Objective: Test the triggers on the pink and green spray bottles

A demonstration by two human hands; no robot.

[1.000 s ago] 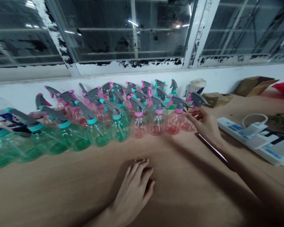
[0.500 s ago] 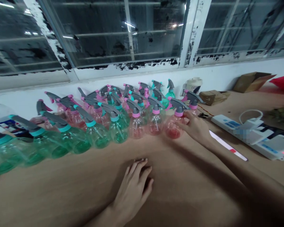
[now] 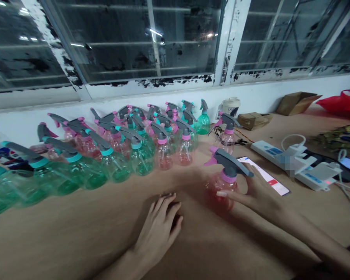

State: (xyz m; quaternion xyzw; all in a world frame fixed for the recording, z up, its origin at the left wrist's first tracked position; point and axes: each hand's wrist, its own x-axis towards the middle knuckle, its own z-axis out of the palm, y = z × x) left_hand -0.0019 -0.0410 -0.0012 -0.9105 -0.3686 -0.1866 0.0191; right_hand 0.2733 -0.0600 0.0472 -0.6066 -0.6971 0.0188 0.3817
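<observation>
My right hand (image 3: 251,190) is closed around a clear pink spray bottle (image 3: 221,190) with a grey and pink trigger head, its thumb across the near side of the bottle. The far fingers are hidden behind it. On the wooden table (image 3: 84,233), my left hand (image 3: 160,225) rests palm down, fingers stretched out, holding nothing. Beyond it stand several spray bottles in rows: green ones (image 3: 116,165) with turquoise collars and pink ones (image 3: 165,153) with pink collars. One pink spray bottle (image 3: 228,136) stands apart, behind the held one.
Right of the held bottle lie a lit phone (image 3: 262,175) and a white power strip (image 3: 300,163) with plugs and cables. Along the wall are a white cup (image 3: 231,107), cardboard boxes (image 3: 297,103) and a red bag (image 3: 342,103). Windows (image 3: 140,39) rise behind.
My right hand has drawn the pink spray bottle from the right end of the front row toward me. The left hand stays on the table. The view has shifted slightly right.
</observation>
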